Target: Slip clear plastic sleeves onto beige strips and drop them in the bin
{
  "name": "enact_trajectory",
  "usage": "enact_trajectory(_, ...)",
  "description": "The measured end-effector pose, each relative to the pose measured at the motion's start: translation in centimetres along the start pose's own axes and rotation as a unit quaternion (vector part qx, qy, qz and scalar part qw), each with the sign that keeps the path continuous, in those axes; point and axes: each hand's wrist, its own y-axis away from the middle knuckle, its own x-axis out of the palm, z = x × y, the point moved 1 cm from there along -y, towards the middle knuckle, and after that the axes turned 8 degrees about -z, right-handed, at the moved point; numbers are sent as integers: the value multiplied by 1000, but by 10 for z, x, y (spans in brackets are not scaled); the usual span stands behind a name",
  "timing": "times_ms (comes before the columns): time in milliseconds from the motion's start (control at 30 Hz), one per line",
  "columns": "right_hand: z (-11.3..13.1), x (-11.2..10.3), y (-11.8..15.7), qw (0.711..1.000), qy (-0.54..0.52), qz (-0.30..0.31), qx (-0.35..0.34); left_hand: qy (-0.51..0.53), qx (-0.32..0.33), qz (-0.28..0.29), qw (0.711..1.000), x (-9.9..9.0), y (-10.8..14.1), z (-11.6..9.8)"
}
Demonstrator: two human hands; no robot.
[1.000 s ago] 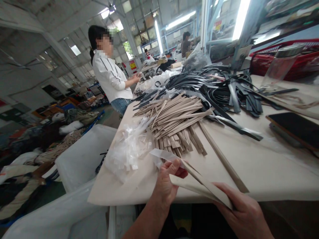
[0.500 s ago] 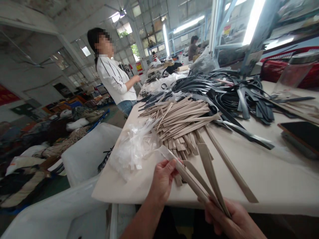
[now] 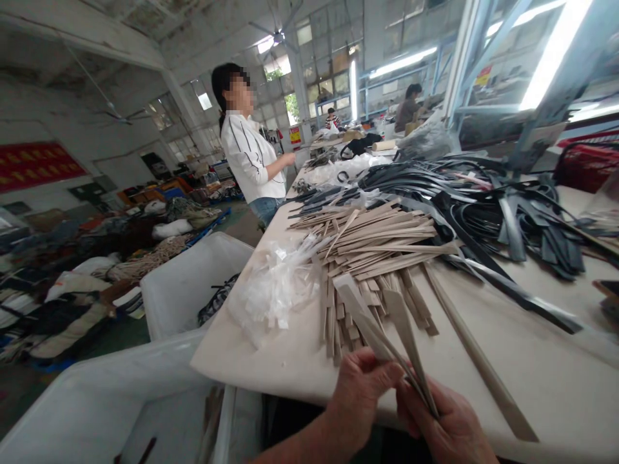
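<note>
The left hand [image 3: 362, 403] and right hand [image 3: 442, 425] hang over the near edge of the table [image 3: 256, 367], fingers pressed together on a fan of tapered beige strips [image 3: 403, 335]. The strips hide the left fingertips, and the frame's bottom edge cuts off both wrists.

Beige strips [image 3: 377, 238] lie heaped on a cream table [image 3: 546, 386], and right beside them sits a tangle of black strips [image 3: 483, 193], a few catching a silvery shine. Clear plastic [image 3: 275, 290] turns milky white where it bunches up. From here, a white shirt [image 3: 249, 158] shows thin black stripes above blue jeans [image 3: 265, 209]. A white bin [image 3: 193, 277] stands by the table, a red banner [image 3: 35, 166] with yellowish lettering hangs on the pale wall [image 3: 48, 109], and a red basket [image 3: 587, 164] sits at the far right.
</note>
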Motion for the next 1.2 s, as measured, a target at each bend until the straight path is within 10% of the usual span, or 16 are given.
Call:
enact_trajectory(233,5,5,-2,1000,25,1,12,36,91,-120,988,-10,-4,-15)
enact_trajectory(400,-5,7,-4,999,36,-9,-39,28,13,-45,999,-8,0,0)
enact_trajectory(600,-9,14,-4,998,41,34,-37,83,73,-142,984,-16,-8,-23)
enact_trajectory(800,-4,18,-9,999,29,32,-16,56,39,-80,994,-18,1,-5)
enact_trajectory(1000,-6,25,-6,998,31,57,-12,116,69,-153,979,-29,-10,-31)
enact_trajectory(1200,-1,41,-10,998,23,59,-3,91,55,-127,986,-30,10,4)
